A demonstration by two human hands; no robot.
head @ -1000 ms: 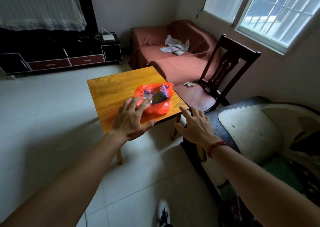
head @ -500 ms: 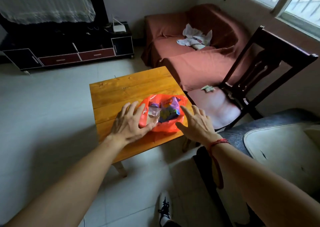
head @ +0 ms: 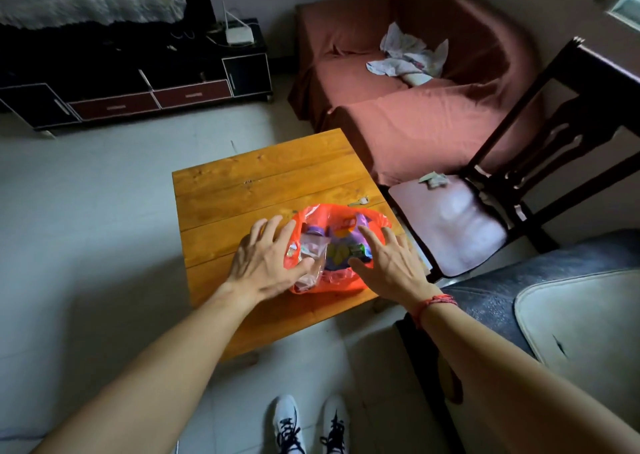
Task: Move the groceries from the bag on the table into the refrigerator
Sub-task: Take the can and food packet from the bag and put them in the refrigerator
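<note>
With our left hand [head: 266, 263] and right hand [head: 391, 266] both spread and holding nothing beside the orange bag [head: 332, 282] on the wooden table [head: 242, 190], we should gather its rim firmly before lifting.

1. bag [head: 332, 213] sits on the tabletop [head: 242, 190], close to its right edge, nearer half
2. left hand [head: 266, 263] at the bag's left side, right hand [head: 389, 263] at its right
3. chair [head: 453, 232] just off the tabletop's right edge
</note>
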